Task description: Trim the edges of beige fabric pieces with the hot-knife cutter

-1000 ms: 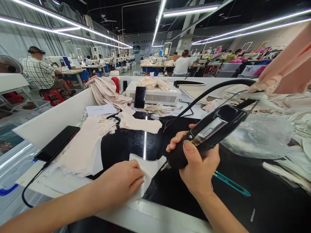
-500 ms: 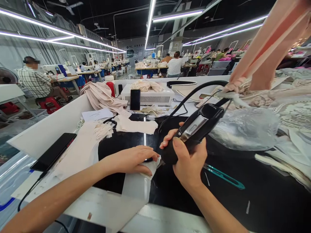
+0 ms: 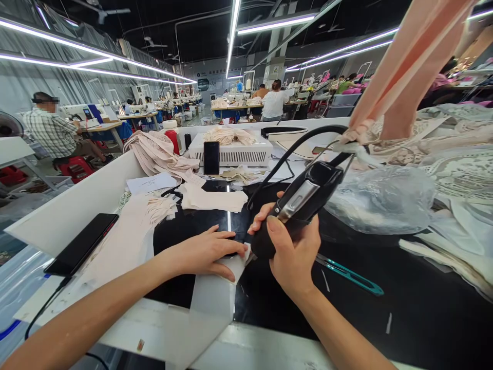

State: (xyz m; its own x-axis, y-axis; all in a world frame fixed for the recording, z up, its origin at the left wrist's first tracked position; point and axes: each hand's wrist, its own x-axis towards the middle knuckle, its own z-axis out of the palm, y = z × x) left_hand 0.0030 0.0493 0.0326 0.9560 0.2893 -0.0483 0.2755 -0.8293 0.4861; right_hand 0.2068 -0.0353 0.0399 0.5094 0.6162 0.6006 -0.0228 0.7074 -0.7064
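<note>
My right hand [image 3: 295, 246] is wrapped round a black corded hand tool [image 3: 304, 198] with a silver metal lever on its side. The tool is tilted, its lower end down at the edge of a white fabric strip [image 3: 213, 298]. My left hand [image 3: 210, 254] lies flat on that strip, fingers spread, its fingertips close to the tool's lower end. The strip runs over the table's front edge. What the tool's tip touches is hidden. A pink cloth band [image 3: 408, 87] is tied near the tool's cord end. Right of my right hand lies a teal thread snipper [image 3: 352, 275].
Stacked pale fabric pieces [image 3: 127, 226] and a black phone [image 3: 82, 244] lie at the left. A vented white box [image 3: 231, 154] stands at the back with an upright phone [image 3: 211, 158]. A clear plastic bag [image 3: 385, 200] and lace fabric [image 3: 458, 169] fill the right. People sit at machines beyond.
The view has shifted slightly. My left fingers have spread and straightened a little on the white strip. My right hand keeps its grip on the tool in nearly the same place.
</note>
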